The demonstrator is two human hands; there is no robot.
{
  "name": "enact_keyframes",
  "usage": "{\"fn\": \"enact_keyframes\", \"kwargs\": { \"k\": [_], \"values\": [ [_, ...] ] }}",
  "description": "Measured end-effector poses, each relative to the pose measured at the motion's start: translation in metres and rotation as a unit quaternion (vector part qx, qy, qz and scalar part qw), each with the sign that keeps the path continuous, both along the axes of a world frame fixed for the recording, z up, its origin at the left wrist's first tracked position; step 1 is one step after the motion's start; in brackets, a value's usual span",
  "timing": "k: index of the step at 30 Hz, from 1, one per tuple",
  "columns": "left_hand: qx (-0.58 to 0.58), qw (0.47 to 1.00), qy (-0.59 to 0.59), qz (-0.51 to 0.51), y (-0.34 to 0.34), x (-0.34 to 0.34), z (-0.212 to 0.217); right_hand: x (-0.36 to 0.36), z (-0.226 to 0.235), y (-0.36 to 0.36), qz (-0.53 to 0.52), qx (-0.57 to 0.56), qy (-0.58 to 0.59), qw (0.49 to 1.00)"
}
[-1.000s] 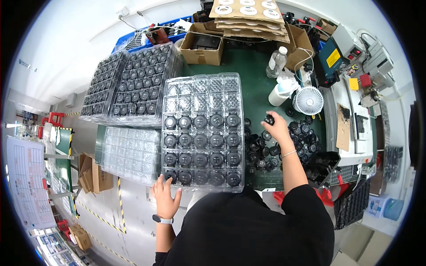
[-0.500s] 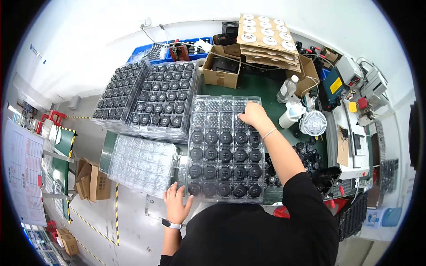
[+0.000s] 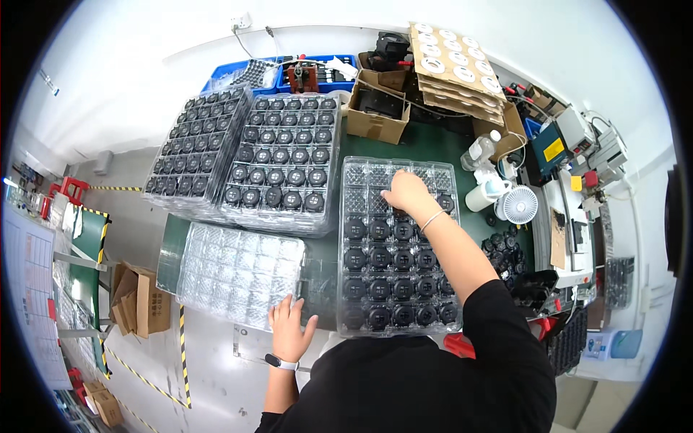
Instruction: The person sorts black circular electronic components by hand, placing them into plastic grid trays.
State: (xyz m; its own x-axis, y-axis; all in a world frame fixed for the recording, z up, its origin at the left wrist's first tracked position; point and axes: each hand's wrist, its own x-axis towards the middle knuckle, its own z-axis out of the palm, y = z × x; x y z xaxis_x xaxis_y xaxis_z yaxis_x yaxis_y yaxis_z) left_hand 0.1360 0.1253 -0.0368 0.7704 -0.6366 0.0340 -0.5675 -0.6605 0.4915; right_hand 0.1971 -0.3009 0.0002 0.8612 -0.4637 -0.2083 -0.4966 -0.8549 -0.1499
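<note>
Center-right of frame: clear plastic tray (image 3: 359, 175) flat on the green tabletop (image 3: 439, 143), lower four rows showing black round parts (image 3: 402, 290), top row without parts where visible, second row holding one at its right end. Right hand (image 3: 406, 193) is over the upper rows, fingers curled and mostly closed, back of hand up; it hides its fingertips, so can't tell if it has a part pinched. Right forearm covers some of the tray's right side. Left hand (image 3: 291, 333), lower center, is open, fingers loosely spread, nothing in it; fingertips at the lower right edge of the empty clear tray (image 3: 234, 270), contact unclear. Loose black parts (image 3: 504, 254) are heaped right of the tray, partly behind the forearm. Two filled tray stacks, left stack (image 3: 193, 144) and right stack (image 3: 280, 155), sit upper left. White fan (image 3: 520, 205) and clear bottle (image 3: 481, 151) upper right; cardboard box (image 3: 377, 128) top center.
</note>
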Motion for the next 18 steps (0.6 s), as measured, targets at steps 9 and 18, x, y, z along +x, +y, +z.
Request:
{"fn": "enact_keyframes", "kwargs": {
  "k": [9,18],
  "values": [
    [0.015,1.000,0.013,0.001,0.022,0.016,-0.005,0.049,-0.036,0.048,-0.029,-0.107,0.022,0.994],
    [0.028,0.999,0.016,-0.011,0.006,-0.004,-0.004,0.013,0.037,0.054,-0.027,0.096,-0.098,0.990]
  ]
}}
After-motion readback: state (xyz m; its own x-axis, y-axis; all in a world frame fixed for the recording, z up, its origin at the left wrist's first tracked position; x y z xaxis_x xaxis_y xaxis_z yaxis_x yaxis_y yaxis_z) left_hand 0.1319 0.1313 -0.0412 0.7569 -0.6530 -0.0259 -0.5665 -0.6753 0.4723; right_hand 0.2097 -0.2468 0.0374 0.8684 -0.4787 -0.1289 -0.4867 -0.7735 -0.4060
